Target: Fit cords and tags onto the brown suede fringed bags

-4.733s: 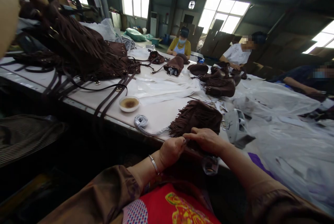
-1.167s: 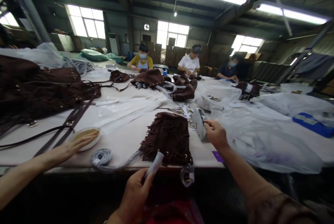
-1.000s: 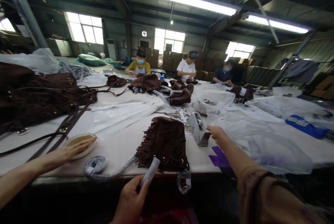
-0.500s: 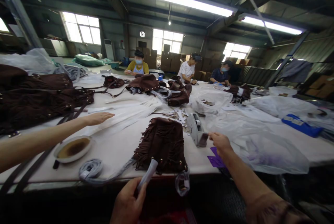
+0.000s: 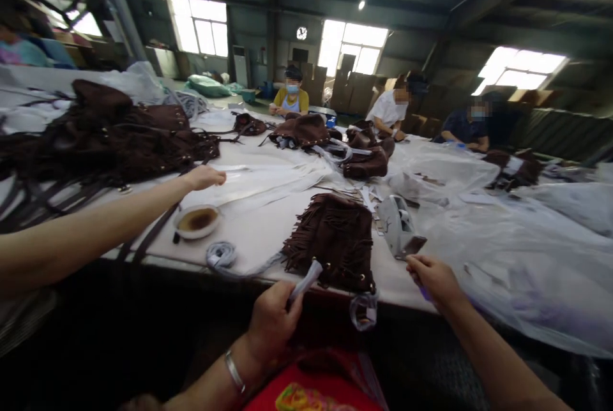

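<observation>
My left hand (image 5: 276, 316), with a silver bracelet at the wrist, is closed round a strap wrapped in pale plastic (image 5: 306, 280). That strap reaches the near edge of a dark brown fringed bag (image 5: 338, 242) lying on the white table. My right hand (image 5: 433, 277) is pinched at the near end of a grey tape dispenser (image 5: 396, 229), right of the bag; what its fingertips hold is too small to make out. One wrapped strap coil (image 5: 221, 254) lies left of the bag, and another (image 5: 364, 311) hangs over the table edge.
From the left, another person's arm (image 5: 110, 226) reaches over the table, near a white bowl (image 5: 197, 222) of brown stuff. Brown bags (image 5: 110, 136) are piled at left. Clear plastic sheets (image 5: 517, 264) cover the right side. Three people sit across the table.
The view has swung right and tilted down. My right hand has drawn slightly back from the dispenser, its fingers still pinched. The other person's hand at left has curled its fingers.
</observation>
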The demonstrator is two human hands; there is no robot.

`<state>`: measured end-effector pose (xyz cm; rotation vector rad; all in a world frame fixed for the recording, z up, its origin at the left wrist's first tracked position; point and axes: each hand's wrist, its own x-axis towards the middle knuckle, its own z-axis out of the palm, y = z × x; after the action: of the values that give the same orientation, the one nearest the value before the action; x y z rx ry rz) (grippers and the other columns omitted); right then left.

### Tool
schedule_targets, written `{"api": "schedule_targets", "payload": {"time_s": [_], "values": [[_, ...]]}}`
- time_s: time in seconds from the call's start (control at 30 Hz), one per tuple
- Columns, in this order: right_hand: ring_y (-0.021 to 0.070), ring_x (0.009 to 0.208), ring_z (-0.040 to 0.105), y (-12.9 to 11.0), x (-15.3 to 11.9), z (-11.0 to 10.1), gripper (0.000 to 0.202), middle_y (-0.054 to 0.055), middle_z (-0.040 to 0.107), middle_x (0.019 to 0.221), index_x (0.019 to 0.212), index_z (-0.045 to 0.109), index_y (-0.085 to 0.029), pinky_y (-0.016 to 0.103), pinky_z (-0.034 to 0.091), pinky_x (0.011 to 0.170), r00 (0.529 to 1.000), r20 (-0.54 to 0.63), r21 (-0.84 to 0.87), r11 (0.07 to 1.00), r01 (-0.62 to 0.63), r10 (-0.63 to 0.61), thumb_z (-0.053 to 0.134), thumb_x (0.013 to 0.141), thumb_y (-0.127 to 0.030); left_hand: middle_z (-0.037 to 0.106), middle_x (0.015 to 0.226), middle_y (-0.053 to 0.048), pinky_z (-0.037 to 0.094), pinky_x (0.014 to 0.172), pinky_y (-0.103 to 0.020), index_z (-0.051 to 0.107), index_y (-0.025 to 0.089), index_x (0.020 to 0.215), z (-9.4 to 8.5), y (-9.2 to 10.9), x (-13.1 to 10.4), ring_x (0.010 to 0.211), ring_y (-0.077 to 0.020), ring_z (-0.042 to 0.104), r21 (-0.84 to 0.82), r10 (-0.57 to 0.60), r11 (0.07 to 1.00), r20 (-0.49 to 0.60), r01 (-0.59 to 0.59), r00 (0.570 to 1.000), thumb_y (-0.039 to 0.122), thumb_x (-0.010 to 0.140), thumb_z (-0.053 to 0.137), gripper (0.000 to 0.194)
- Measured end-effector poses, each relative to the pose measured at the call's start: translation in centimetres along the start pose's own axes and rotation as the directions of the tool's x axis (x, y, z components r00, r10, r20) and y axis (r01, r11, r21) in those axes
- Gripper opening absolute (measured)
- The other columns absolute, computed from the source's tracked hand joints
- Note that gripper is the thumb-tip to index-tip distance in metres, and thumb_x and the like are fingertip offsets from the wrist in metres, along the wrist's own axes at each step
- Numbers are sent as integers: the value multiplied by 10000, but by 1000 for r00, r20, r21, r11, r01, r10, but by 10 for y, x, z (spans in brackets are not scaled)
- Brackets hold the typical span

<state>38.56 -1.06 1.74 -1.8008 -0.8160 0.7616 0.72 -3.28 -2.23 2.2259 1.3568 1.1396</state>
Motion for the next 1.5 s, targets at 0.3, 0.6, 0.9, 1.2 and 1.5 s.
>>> {"api": "schedule_targets", "payload": {"time_s": [0.3, 0.6, 0.9, 1.2, 1.5], "values": [[90, 476, 466, -48, -151, 134, 373, 10, 620, 598, 720, 685, -163, 207, 334, 447, 799, 597, 39, 997, 68, -78, 693, 760, -534, 622, 738, -51, 443, 607, -258, 593, 170, 836, 1, 6, -4, 667, -161, 571, 212, 148, 965, 52, -156, 988, 233, 957, 465, 186], [100, 410, 482, -29, -152, 171, 321, 10, 600, 528, 609, 620, -162, 216, 326, 406, 881, 472, -127, 991, 41, 24, 644, 714, -464, 614, 736, -43, 439, 560, -276, 579, 172, 852, -2, 4, -7, 644, -172, 571, 286, 242, 925, 68, -251, 968, 227, 964, 453, 177], [99, 381, 482, -35, -152, 173, 242, -2, 566, 472, 548, 560, -180, 207, 317, 387, 904, 413, -232, 973, -11, 109, 615, 715, -345, 647, 797, -54, 487, 594, -296, 540, 119, 1197, 3, -1, -9, 680, -187, 615, 269, 294, 917, 44, -294, 955, 214, 961, 464, 265], [104, 430, 473, -22, -158, 161, 353, 41, 668, 630, 816, 711, -137, 230, 315, 413, 853, 520, -175, 983, 46, 53, 616, 748, -471, 627, 790, -53, 442, 584, -289, 604, 165, 898, 0, -1, -5, 674, -183, 592, 179, 130, 972, 124, -151, 984, 224, 947, 466, 158], [161, 487, 577, -24, -171, 156, 355, -16, 652, 583, 1015, 569, -174, 259, 415, 494, 908, 401, -159, 966, 202, -124, 629, 775, -428, 671, 791, -61, 444, 704, -279, 652, 156, 813, 1, 10, -3, 744, -177, 607, -111, -64, 991, 121, 77, 991, 167, 874, 548, 120]]}}
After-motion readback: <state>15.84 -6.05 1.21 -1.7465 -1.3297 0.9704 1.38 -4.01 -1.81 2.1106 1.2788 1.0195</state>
